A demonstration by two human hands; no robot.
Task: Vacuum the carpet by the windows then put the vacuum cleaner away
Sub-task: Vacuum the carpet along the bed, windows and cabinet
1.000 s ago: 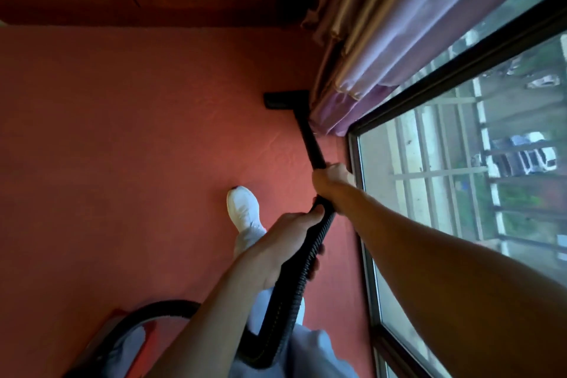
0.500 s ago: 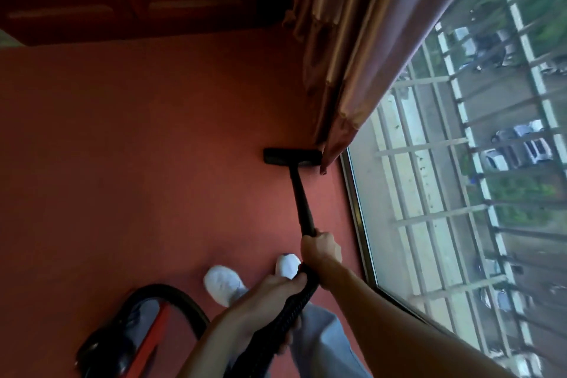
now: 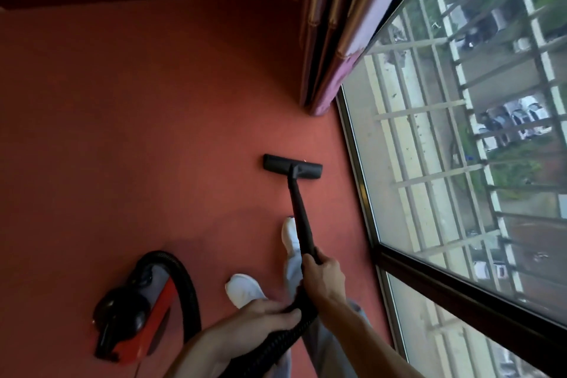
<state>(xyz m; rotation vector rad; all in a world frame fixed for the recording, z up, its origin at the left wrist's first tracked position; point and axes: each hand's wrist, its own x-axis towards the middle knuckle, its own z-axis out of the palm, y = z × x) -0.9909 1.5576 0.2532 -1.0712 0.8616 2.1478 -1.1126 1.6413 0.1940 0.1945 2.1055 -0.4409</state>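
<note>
Vacuum (image 3: pixel 135 310): red and black canister, on the carpet (image 3: pixel 122 132) at lower left, left of the person's feet; its near end is dim and hard to read. Hose (image 3: pixel 184 285): black, arcs off the canister, drops behind the left forearm, reappears ribbed under the left hand (image 3: pixel 264 316); lower run cut off by the frame edge. Wand (image 3: pixel 299 215): black, tilted, runs from the right hand (image 3: pixel 322 270) to the floor head (image 3: pixel 293 166), which lies flat on the carpet, near the window (image 3: pixel 460 163) frame but apart from it. Grip: right hand clenched round the wand's upper end; left hand wrapped over the ribbed hose just behind it. Shoes (image 3: pixel 242 288): white; the farther one partly hidden by the wand. Curtain (image 3: pixel 331 40): hem hangs beyond the head, clear of it; top cut off. Cabinet at top too dark to make out.

Change from half a second ago: head then sat at the curtain hem, now drawn back toward the feet; canister shows more fully.
</note>
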